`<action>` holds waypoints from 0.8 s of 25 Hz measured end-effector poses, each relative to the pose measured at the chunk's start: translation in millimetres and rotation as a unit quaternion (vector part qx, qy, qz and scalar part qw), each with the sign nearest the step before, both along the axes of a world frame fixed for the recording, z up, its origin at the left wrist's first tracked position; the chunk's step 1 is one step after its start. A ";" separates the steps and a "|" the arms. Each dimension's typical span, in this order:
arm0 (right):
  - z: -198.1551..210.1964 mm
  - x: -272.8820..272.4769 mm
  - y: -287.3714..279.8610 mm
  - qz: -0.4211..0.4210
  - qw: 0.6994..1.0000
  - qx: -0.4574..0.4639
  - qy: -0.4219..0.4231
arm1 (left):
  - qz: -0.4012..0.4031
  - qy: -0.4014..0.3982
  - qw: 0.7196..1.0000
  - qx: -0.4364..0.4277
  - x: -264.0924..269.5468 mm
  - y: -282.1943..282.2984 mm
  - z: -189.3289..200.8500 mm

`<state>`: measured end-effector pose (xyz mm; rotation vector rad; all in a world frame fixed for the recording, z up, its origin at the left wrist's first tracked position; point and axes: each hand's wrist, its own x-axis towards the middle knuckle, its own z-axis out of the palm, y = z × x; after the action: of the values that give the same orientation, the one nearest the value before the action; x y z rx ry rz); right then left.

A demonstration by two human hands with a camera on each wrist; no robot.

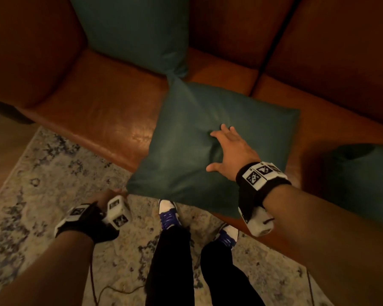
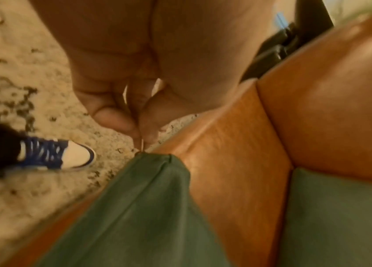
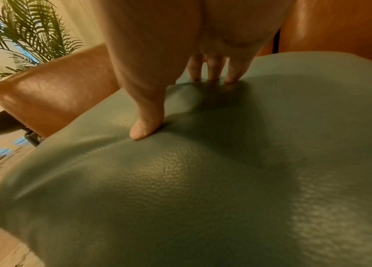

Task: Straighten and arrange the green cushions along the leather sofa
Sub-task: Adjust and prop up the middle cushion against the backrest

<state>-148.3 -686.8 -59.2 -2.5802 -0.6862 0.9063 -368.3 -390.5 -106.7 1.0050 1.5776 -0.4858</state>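
A green cushion (image 1: 208,120) lies flat on the brown leather sofa (image 1: 93,102), its near edge hanging over the seat front. My right hand (image 1: 215,151) presses into its middle with spread fingers, denting it; in the right wrist view the thumb and fingertips (image 3: 212,75) sink into the cushion (image 3: 180,180). My left hand (image 1: 111,195) pinches the cushion's near-left corner; the left wrist view shows thumb and forefinger (image 2: 142,137) closed on the tip of that corner (image 2: 155,159). A second green cushion (image 1: 133,29) leans on the backrest. A third (image 1: 363,184) sits at the right.
A patterned rug (image 1: 42,173) covers the floor before the sofa, with a thin cable (image 1: 93,281) lying on it. My blue-and-white shoes (image 1: 167,212) stand close to the seat front. A palm plant (image 3: 20,32) stands beyond the sofa arm (image 3: 54,94).
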 end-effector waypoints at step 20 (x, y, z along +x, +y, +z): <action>-88.6 -128.8 -155.5 -0.679 0.583 0.245 0.373 | -0.795 -0.052 0.533 0.286 195.0 -181.0 44.5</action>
<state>-277.0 -842.3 -147.8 -1.2244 1.0463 0.8146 -173.3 -571.6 -62.2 2.8462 0.1441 -1.0587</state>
